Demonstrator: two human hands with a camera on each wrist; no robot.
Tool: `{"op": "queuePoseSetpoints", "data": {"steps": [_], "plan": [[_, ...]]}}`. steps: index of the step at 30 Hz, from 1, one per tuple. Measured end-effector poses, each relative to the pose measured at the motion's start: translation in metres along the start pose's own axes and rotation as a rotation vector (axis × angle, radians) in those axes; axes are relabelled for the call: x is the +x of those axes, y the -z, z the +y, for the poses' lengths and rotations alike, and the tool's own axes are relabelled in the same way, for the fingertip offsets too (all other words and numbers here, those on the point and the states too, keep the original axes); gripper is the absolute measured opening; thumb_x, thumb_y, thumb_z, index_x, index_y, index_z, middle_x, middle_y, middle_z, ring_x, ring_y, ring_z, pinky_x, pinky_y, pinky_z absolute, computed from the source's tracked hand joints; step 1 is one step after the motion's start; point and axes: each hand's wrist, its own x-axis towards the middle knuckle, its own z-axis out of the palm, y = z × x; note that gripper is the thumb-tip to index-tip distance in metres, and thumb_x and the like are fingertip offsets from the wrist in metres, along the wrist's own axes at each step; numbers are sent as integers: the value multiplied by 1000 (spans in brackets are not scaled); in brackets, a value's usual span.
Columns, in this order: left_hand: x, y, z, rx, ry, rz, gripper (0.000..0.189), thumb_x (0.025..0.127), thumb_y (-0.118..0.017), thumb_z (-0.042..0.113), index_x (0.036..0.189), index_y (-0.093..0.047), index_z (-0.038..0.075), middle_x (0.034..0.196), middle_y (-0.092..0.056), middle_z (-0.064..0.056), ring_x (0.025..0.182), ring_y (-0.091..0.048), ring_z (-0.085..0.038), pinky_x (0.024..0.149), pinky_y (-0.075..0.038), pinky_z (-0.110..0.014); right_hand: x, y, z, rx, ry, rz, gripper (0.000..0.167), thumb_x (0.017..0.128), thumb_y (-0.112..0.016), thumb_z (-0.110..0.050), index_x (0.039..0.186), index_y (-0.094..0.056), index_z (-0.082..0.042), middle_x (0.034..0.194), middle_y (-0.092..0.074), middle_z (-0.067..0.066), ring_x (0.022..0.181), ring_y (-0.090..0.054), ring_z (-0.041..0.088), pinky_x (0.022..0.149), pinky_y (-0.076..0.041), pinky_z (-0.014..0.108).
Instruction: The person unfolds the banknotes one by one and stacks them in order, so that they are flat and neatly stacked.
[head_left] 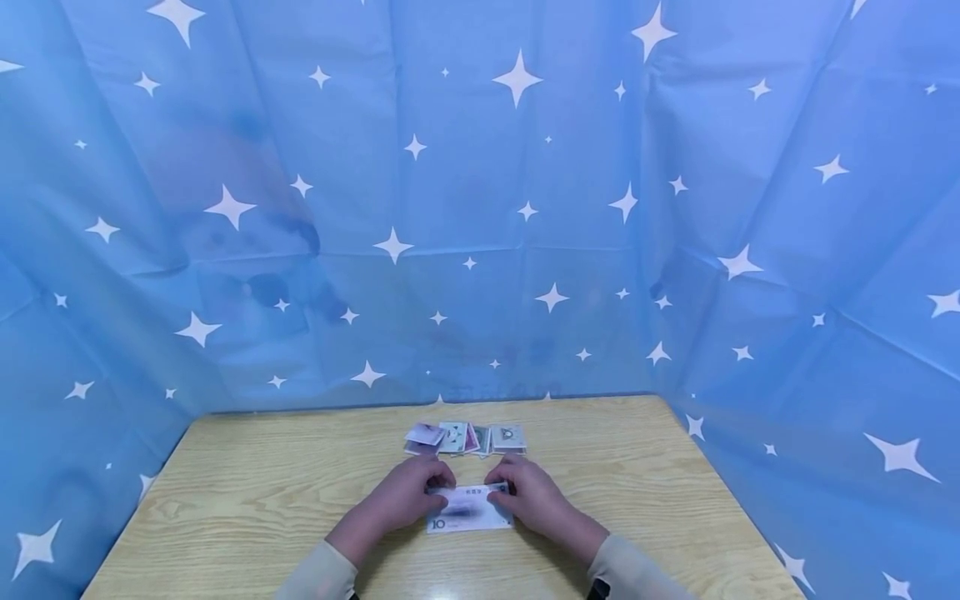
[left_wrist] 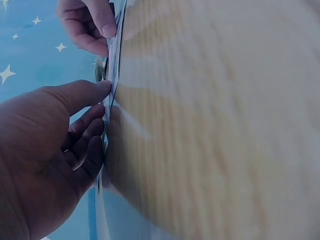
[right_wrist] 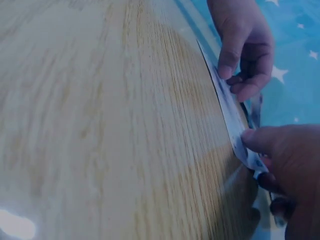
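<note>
A pale banknote (head_left: 474, 522) marked 10 lies face up, long side across, close over the wooden table. My left hand (head_left: 408, 493) pinches its upper left part, thumb on the printed face and fingers curled at the far edge. On the upper right, my right hand (head_left: 534, 497) pinches it the same way. In the right wrist view the banknote (right_wrist: 228, 116) is seen at a slant, its near end bent up a little by the right thumb (right_wrist: 256, 140). The left wrist view shows the note (left_wrist: 116, 60) almost edge-on, with the left thumb (left_wrist: 90, 95) against it.
Just beyond the hands, a row of folded banknotes in several colours lies on the table: a purple one (head_left: 425, 434) at left, a greenish one (head_left: 453, 437), and a grey one (head_left: 508, 438) at right. Behind the wooden table (head_left: 262, 483) hangs a blue star-patterned curtain (head_left: 465, 208).
</note>
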Motion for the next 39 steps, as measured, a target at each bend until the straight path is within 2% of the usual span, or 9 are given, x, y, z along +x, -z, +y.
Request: {"op": "queuePoseSetpoints", "data": {"steps": [8, 17, 23, 27, 31, 34, 39], "plan": [[-2, 2, 1, 8, 1, 8, 20, 94, -87, 14, 112, -79, 20, 105, -66, 11, 100, -63, -8, 96, -57, -40, -1, 0, -1, -12, -49, 4, 9, 99, -85, -19, 107, -83, -21, 100, -59, -8, 86, -56, 10, 73, -49, 27], [-2, 4, 0, -17, 8, 9, 23, 94, -87, 19, 115, -78, 19, 106, -68, 12, 100, -64, -8, 94, -58, -39, -1, 0, -4, 32, -48, 44, 6, 98, -86, -19, 102, -82, -19, 99, -60, -8, 86, -57, 10, 73, -50, 28], [-4, 8, 1, -53, -7, 24, 21, 97, -85, 19, 117, -78, 16, 107, -69, 8, 100, -65, -9, 93, -59, -38, 2, 2, -6, 80, -54, 69, 6, 99, -85, -19, 103, -81, -16, 98, -62, -7, 85, -58, 8, 74, -52, 27], [-5, 17, 5, -133, -5, 90, 17, 102, -80, 17, 118, -77, 13, 108, -70, 6, 97, -65, -10, 87, -59, -35, 8, 6, -12, 166, -87, 111, 5, 102, -82, -20, 104, -79, -17, 97, -64, -6, 87, -62, 12, 75, -55, 28], [1, 28, 3, -185, 19, 219, 11, 104, -76, 11, 115, -76, 13, 107, -69, 8, 94, -65, -11, 82, -58, -31, 19, 10, -21, 213, -121, 141, 5, 104, -80, -22, 105, -75, -20, 99, -66, -6, 91, -64, 16, 75, -57, 29], [8, 36, -5, -203, 55, 295, 12, 104, -76, 7, 115, -76, 12, 108, -69, 5, 94, -65, -13, 80, -57, -32, 31, 9, -25, 208, -107, 161, 5, 105, -79, -20, 106, -75, -17, 99, -67, -4, 90, -64, 17, 74, -57, 30], [18, 48, -22, -163, 93, 324, 17, 102, -77, 6, 119, -76, 10, 116, -69, -2, 105, -65, -21, 87, -56, -41, 56, 3, -32, 176, -125, 158, 11, 105, -80, -21, 109, -75, -12, 100, -65, -3, 88, -62, 15, 72, -55, 29]]}}
